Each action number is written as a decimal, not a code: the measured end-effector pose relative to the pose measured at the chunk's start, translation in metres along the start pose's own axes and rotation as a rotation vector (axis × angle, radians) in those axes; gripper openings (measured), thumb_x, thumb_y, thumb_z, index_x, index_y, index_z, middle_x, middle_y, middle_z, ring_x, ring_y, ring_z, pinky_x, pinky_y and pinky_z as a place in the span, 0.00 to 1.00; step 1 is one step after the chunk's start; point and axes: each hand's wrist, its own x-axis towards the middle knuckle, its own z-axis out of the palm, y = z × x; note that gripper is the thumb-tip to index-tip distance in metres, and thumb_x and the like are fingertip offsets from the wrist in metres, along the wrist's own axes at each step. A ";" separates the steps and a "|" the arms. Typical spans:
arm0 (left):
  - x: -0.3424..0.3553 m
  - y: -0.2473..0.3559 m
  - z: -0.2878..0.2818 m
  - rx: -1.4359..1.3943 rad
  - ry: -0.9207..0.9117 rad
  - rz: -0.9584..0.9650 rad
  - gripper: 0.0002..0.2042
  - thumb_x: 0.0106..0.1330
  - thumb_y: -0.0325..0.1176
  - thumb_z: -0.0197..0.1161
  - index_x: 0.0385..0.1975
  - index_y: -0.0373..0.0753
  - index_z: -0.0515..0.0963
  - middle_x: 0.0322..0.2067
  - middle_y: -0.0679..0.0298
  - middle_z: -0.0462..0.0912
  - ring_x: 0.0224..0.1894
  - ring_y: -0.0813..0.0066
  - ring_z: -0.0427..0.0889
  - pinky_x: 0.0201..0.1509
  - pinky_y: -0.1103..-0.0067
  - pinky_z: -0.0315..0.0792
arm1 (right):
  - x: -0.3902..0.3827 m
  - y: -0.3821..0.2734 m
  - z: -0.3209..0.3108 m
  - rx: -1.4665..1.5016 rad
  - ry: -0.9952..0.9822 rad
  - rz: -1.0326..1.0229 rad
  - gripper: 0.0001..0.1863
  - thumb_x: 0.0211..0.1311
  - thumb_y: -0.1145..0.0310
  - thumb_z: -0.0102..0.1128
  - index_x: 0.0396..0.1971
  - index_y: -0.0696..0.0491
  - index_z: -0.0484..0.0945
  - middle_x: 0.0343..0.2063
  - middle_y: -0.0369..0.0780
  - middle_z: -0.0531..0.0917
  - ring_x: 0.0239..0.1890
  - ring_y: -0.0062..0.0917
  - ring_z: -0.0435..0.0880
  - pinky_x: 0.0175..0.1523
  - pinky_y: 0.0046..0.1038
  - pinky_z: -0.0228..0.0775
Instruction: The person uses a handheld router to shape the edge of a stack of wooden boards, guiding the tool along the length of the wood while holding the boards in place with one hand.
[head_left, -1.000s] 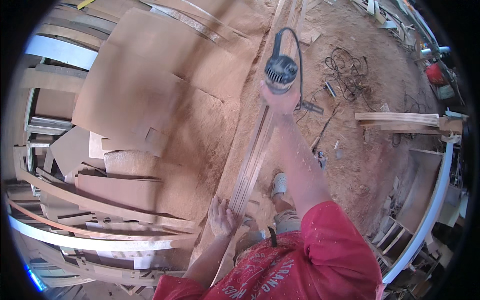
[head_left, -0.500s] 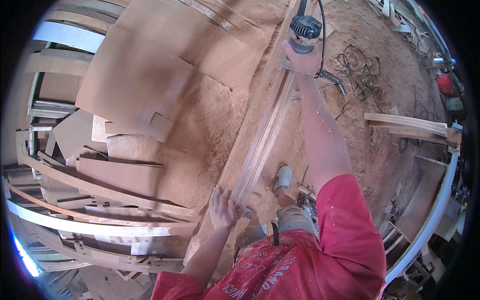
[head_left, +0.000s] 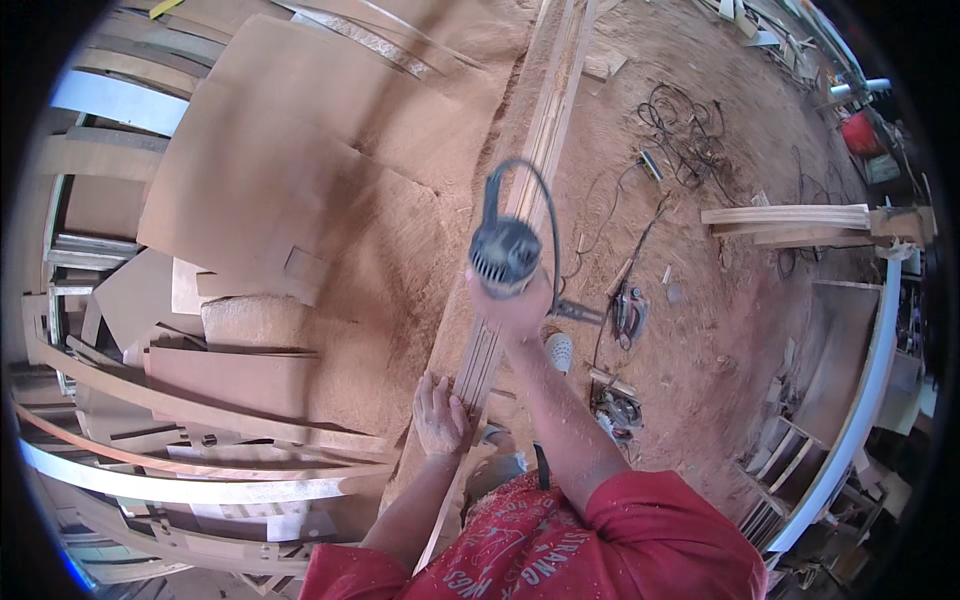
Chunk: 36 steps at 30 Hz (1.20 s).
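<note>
Floor [head_left: 690, 400] was dusty. I saw right hand [head_left: 518, 306] fingers gripping power tool [head_left: 504, 254], left hand [head_left: 440, 418] fingers extended by grooved strip [head_left: 478, 370]; level, steady passes seemed best.

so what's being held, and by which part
The right hand holds a dark corded power tool by its body, below the vented top. The left hand lies at the edge of the grooved wooden strip; whether it grips is unclear.
</note>
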 end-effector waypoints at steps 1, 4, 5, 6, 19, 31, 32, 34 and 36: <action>0.000 0.003 0.000 -0.021 -0.010 -0.024 0.23 0.83 0.39 0.54 0.68 0.31 0.81 0.75 0.31 0.74 0.76 0.27 0.74 0.82 0.44 0.67 | -0.010 0.005 -0.002 0.002 -0.036 -0.037 0.35 0.42 0.58 0.96 0.52 0.54 0.89 0.42 0.43 0.96 0.45 0.31 0.98 0.53 0.35 0.90; 0.001 0.005 -0.001 -0.041 -0.027 -0.038 0.23 0.81 0.39 0.55 0.68 0.31 0.81 0.75 0.30 0.73 0.77 0.26 0.72 0.84 0.44 0.65 | -0.017 0.023 0.000 0.109 -0.029 -0.102 0.37 0.39 0.59 0.96 0.53 0.54 0.89 0.41 0.41 0.96 0.44 0.30 0.98 0.53 0.34 0.90; 0.001 0.006 -0.002 -0.039 -0.030 -0.035 0.24 0.81 0.39 0.55 0.68 0.30 0.81 0.75 0.30 0.73 0.77 0.26 0.72 0.83 0.44 0.65 | -0.014 0.026 0.001 0.107 -0.027 -0.100 0.37 0.39 0.59 0.96 0.53 0.54 0.89 0.41 0.41 0.96 0.44 0.30 0.98 0.53 0.34 0.90; 0.002 0.007 -0.002 -0.039 -0.033 -0.035 0.24 0.81 0.39 0.55 0.68 0.30 0.81 0.75 0.30 0.73 0.77 0.26 0.72 0.83 0.44 0.65 | -0.007 0.029 0.001 0.090 -0.016 -0.133 0.38 0.38 0.59 0.97 0.53 0.54 0.89 0.41 0.41 0.96 0.44 0.30 0.98 0.52 0.34 0.90; -0.003 -0.005 0.006 -0.022 -0.017 -0.018 0.23 0.81 0.38 0.59 0.68 0.30 0.81 0.75 0.30 0.74 0.76 0.26 0.74 0.81 0.42 0.69 | 0.127 0.042 0.019 0.019 0.050 -0.308 0.34 0.43 0.57 0.96 0.51 0.54 0.90 0.38 0.43 0.96 0.41 0.33 0.99 0.47 0.35 0.90; 0.001 0.001 0.003 -0.024 -0.028 -0.046 0.24 0.81 0.40 0.56 0.67 0.31 0.82 0.75 0.30 0.74 0.76 0.26 0.74 0.79 0.43 0.70 | 0.303 0.051 0.037 0.034 0.054 -0.164 0.35 0.50 0.54 0.93 0.56 0.56 0.91 0.46 0.46 0.98 0.51 0.35 0.99 0.58 0.37 0.89; -0.003 -0.001 0.003 -0.018 -0.015 -0.040 0.24 0.81 0.41 0.56 0.67 0.31 0.82 0.75 0.30 0.74 0.76 0.26 0.74 0.79 0.43 0.70 | 0.314 0.050 0.041 -0.004 0.063 -0.170 0.35 0.50 0.53 0.93 0.56 0.56 0.91 0.46 0.46 0.98 0.51 0.35 0.99 0.58 0.37 0.89; -0.004 -0.004 0.000 -0.004 -0.020 -0.066 0.24 0.81 0.41 0.56 0.67 0.31 0.82 0.75 0.31 0.74 0.76 0.26 0.74 0.79 0.43 0.70 | 0.332 0.038 0.045 -0.111 0.060 -0.223 0.38 0.49 0.47 0.92 0.56 0.56 0.91 0.44 0.47 0.98 0.50 0.38 0.99 0.58 0.40 0.90; -0.007 -0.001 0.004 -0.014 -0.038 -0.074 0.24 0.80 0.41 0.57 0.67 0.31 0.82 0.75 0.31 0.74 0.76 0.26 0.74 0.79 0.43 0.69 | 0.360 0.045 0.044 -0.133 0.091 -0.245 0.34 0.52 0.49 0.92 0.53 0.56 0.92 0.44 0.45 0.98 0.49 0.34 0.99 0.58 0.38 0.89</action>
